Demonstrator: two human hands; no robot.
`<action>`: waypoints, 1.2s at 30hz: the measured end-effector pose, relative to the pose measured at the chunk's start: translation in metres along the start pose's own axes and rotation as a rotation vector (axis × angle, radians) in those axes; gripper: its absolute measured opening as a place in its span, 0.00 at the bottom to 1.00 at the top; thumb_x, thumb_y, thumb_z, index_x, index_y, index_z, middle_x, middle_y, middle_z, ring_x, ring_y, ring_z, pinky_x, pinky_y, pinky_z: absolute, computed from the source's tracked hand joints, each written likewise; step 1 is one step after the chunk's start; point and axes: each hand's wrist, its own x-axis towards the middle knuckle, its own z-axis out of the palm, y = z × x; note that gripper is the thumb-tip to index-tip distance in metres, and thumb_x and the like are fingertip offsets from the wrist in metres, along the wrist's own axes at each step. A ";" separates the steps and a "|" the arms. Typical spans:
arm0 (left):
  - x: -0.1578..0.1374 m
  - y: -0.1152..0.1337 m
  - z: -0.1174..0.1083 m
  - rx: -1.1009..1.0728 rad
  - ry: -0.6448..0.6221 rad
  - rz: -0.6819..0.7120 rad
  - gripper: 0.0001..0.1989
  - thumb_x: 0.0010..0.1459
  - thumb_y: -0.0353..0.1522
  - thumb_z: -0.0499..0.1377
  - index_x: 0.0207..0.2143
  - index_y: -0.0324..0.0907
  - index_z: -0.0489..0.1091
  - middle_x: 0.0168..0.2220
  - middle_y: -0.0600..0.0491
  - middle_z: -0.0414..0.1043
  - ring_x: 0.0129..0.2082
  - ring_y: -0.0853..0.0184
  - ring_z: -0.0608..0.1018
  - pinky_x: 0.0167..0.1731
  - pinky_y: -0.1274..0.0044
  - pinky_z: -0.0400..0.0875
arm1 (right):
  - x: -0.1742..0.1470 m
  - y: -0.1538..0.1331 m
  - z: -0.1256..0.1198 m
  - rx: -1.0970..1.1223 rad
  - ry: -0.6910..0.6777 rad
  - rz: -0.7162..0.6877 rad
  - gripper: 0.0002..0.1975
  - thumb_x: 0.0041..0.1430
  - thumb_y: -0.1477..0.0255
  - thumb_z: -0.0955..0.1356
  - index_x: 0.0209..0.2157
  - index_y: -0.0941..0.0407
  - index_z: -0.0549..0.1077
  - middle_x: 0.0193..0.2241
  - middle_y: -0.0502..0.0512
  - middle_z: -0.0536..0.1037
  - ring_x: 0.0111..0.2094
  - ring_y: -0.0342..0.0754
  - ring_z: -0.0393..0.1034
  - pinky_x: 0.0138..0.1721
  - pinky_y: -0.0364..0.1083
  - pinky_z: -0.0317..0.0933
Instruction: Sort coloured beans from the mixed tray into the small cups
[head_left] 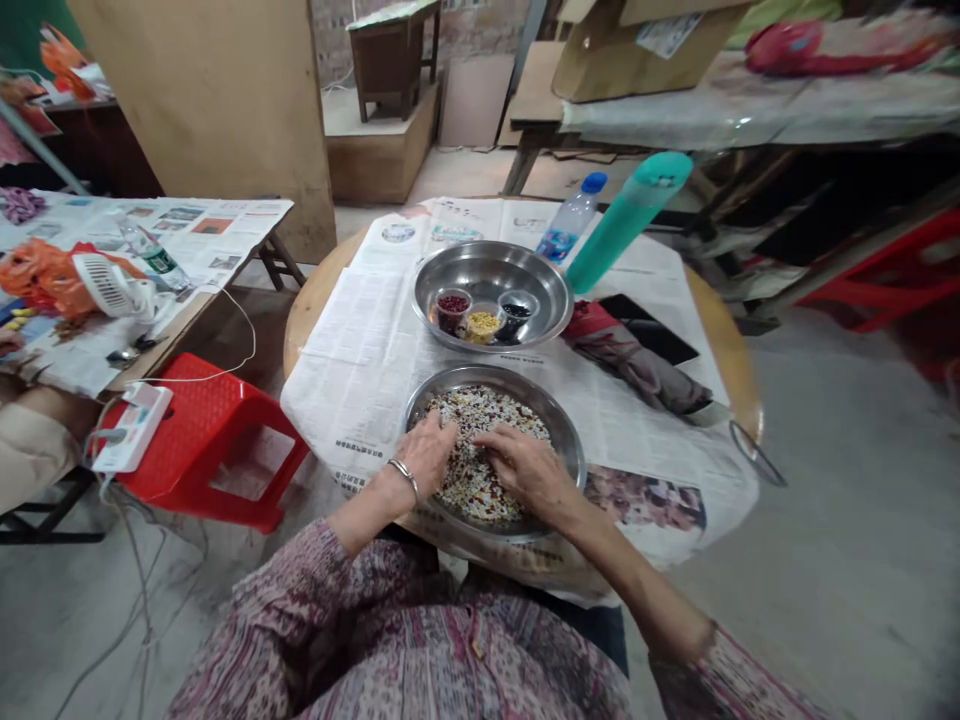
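Note:
A steel basin (576,462) in front of me holds a spread of mixed grains and beans (487,495), white with dark red, yellow and black bits. My left hand (429,452), with a silver bangle (405,478) at the wrist, is over the left side of the mix. Its fingers are curled together. From the right, my right hand (525,472) reaches into the middle of the mix, thumb and forefinger drawn close. Whatever either hand's fingertips hold is too small to make out. Behind stands a second steel basin (491,262) with cups of red beans (453,310), yellow beans (482,323) and black beans (515,316).
Newspaper (360,345) covers the round table. A water bottle (570,218), a green cylinder (626,220), a folded umbrella (645,362) and a dark flat object (651,328) lie or stand around the far basin. At left are a red stool (202,440) with a power strip (133,428), and a seated person's leg.

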 end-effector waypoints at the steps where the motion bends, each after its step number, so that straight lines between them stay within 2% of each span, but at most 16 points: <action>1: 0.001 -0.001 0.001 -0.033 -0.020 0.012 0.12 0.59 0.22 0.53 0.44 0.39 0.66 0.47 0.45 0.66 0.42 0.61 0.75 0.42 0.71 0.72 | -0.007 0.001 -0.003 -0.029 0.042 0.015 0.15 0.61 0.78 0.61 0.44 0.53 0.74 0.38 0.54 0.76 0.39 0.48 0.70 0.41 0.46 0.65; 3: 0.001 -0.002 0.007 -0.114 -0.041 0.075 0.12 0.60 0.22 0.52 0.44 0.40 0.66 0.44 0.48 0.67 0.42 0.63 0.75 0.44 0.72 0.72 | -0.020 0.003 -0.009 -0.122 0.121 0.050 0.15 0.60 0.78 0.61 0.46 0.54 0.74 0.41 0.57 0.76 0.44 0.51 0.69 0.44 0.48 0.64; 5: 0.001 0.000 0.015 -0.188 -0.037 0.183 0.11 0.60 0.25 0.56 0.46 0.40 0.66 0.44 0.49 0.67 0.44 0.64 0.74 0.46 0.73 0.71 | -0.032 0.005 -0.010 -0.203 0.183 0.086 0.15 0.60 0.78 0.61 0.46 0.55 0.74 0.42 0.59 0.76 0.45 0.54 0.67 0.46 0.51 0.64; 7: 0.002 0.005 0.023 -0.232 -0.032 0.336 0.16 0.58 0.29 0.61 0.49 0.41 0.66 0.47 0.49 0.66 0.46 0.64 0.73 0.48 0.74 0.70 | -0.042 0.005 -0.005 -0.226 0.261 0.114 0.16 0.59 0.79 0.61 0.45 0.56 0.74 0.42 0.59 0.77 0.45 0.54 0.67 0.47 0.52 0.63; 9: 0.007 0.013 0.028 -0.200 -0.007 0.495 0.20 0.56 0.32 0.64 0.51 0.43 0.65 0.50 0.48 0.64 0.48 0.62 0.71 0.50 0.72 0.70 | -0.049 0.004 0.003 -0.215 0.361 0.139 0.16 0.59 0.80 0.60 0.44 0.57 0.74 0.41 0.59 0.77 0.45 0.53 0.67 0.50 0.54 0.61; 11: 0.015 0.022 0.030 -0.097 0.045 0.600 0.20 0.55 0.33 0.64 0.50 0.44 0.67 0.54 0.47 0.62 0.52 0.58 0.68 0.52 0.67 0.69 | -0.053 0.001 0.011 -0.186 0.438 0.155 0.15 0.59 0.80 0.60 0.42 0.55 0.74 0.39 0.57 0.78 0.43 0.53 0.68 0.56 0.58 0.57; 14: 0.032 0.030 0.026 0.042 0.101 0.578 0.11 0.59 0.30 0.59 0.45 0.44 0.70 0.52 0.46 0.64 0.51 0.55 0.66 0.48 0.64 0.71 | -0.055 -0.004 0.018 -0.101 0.537 0.178 0.14 0.60 0.79 0.60 0.41 0.53 0.74 0.38 0.55 0.78 0.42 0.51 0.69 0.60 0.63 0.50; 18: 0.046 0.023 0.013 0.091 0.126 0.406 0.14 0.61 0.21 0.50 0.42 0.43 0.71 0.43 0.47 0.68 0.45 0.60 0.69 0.42 0.70 0.73 | -0.057 -0.006 0.023 0.037 0.700 0.198 0.11 0.60 0.76 0.63 0.40 0.52 0.75 0.39 0.56 0.77 0.44 0.51 0.69 0.57 0.61 0.56; 21: 0.045 0.008 0.004 0.076 0.233 0.291 0.15 0.60 0.19 0.50 0.42 0.43 0.70 0.44 0.48 0.68 0.45 0.61 0.69 0.45 0.70 0.71 | -0.061 -0.005 0.027 0.128 0.742 0.204 0.10 0.61 0.76 0.63 0.39 0.53 0.75 0.41 0.57 0.77 0.47 0.52 0.67 0.53 0.58 0.62; 24: 0.043 -0.003 -0.001 0.056 0.342 0.203 0.09 0.61 0.29 0.57 0.45 0.43 0.70 0.51 0.46 0.66 0.50 0.58 0.67 0.49 0.66 0.69 | -0.063 -0.004 0.031 0.166 0.746 0.206 0.12 0.62 0.77 0.62 0.39 0.53 0.75 0.41 0.57 0.76 0.49 0.52 0.66 0.52 0.57 0.63; 25: 0.045 -0.003 -0.001 0.058 0.344 0.176 0.14 0.60 0.35 0.60 0.48 0.43 0.69 0.53 0.45 0.64 0.52 0.55 0.66 0.50 0.64 0.69 | -0.063 -0.003 0.032 0.165 0.748 0.210 0.12 0.62 0.77 0.61 0.39 0.53 0.75 0.42 0.57 0.76 0.49 0.52 0.65 0.52 0.58 0.62; 27: 0.051 0.001 -0.001 0.075 0.302 0.152 0.31 0.52 0.46 0.65 0.54 0.42 0.64 0.57 0.42 0.60 0.56 0.50 0.63 0.52 0.60 0.66 | -0.062 -0.003 0.033 0.163 0.757 0.215 0.13 0.62 0.77 0.61 0.41 0.53 0.75 0.43 0.57 0.76 0.50 0.52 0.65 0.53 0.58 0.62; 29: 0.061 0.012 0.002 0.103 0.244 0.203 0.42 0.46 0.51 0.67 0.59 0.41 0.60 0.61 0.40 0.56 0.58 0.47 0.61 0.55 0.57 0.62 | -0.062 -0.004 0.033 0.170 0.757 0.223 0.14 0.62 0.77 0.60 0.43 0.53 0.74 0.45 0.58 0.76 0.51 0.52 0.65 0.54 0.59 0.62; 31: 0.071 0.026 0.006 0.119 0.196 0.310 0.45 0.44 0.53 0.67 0.60 0.43 0.59 0.61 0.41 0.56 0.59 0.47 0.61 0.57 0.56 0.58 | -0.061 -0.004 0.033 0.184 0.761 0.239 0.16 0.63 0.76 0.59 0.48 0.53 0.72 0.47 0.59 0.75 0.52 0.52 0.65 0.55 0.59 0.61; 33: 0.079 0.040 0.011 0.123 0.158 0.433 0.43 0.44 0.53 0.66 0.59 0.45 0.60 0.59 0.43 0.59 0.57 0.49 0.63 0.57 0.56 0.59 | -0.061 -0.005 0.034 0.192 0.777 0.264 0.18 0.65 0.76 0.57 0.52 0.53 0.69 0.50 0.60 0.73 0.54 0.52 0.65 0.56 0.60 0.60; 36: 0.083 0.054 0.019 0.133 0.095 0.597 0.32 0.47 0.47 0.66 0.53 0.44 0.67 0.54 0.46 0.64 0.54 0.52 0.67 0.52 0.60 0.65 | -0.061 -0.005 0.036 0.188 0.811 0.310 0.18 0.66 0.73 0.56 0.54 0.53 0.66 0.50 0.61 0.72 0.54 0.53 0.65 0.55 0.59 0.61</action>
